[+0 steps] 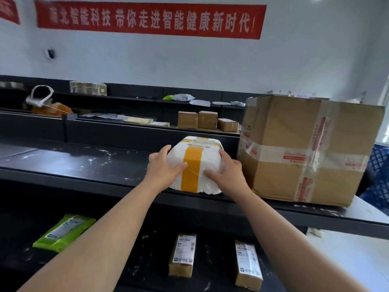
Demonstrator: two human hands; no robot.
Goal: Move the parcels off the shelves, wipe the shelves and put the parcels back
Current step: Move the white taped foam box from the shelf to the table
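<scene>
Holding one white parcel on the top shelf

Head view. One white parcel (210, 158), bound by a single yellow tape band, sits at the front edge of the dark top shelf (94, 165). Two hands are on it. The left hand (163, 165) clasps its left side, thumb laid across the front face toward the tape. The right hand (226, 171) clasps its right side, thumb likewise on the front. Both sets of fingers curve round the parcel's flanks.

One large cardboard box (294, 148), strapped with clear and red-printed tape, stands on the same shelf just beside the parcel, to its right. White specks are scattered over the shelf surface.

Lower shelf (136, 260), three items: one green pouch (65, 231) at left, and two small labelled boxes (182, 255) (248, 265), centre and right, well apart.

Far shelf behind: three small plain boxes (187, 120) (207, 119) (228, 124) in a row, near one another. One red banner (147, 20) with white characters hangs on the wall.
</scene>
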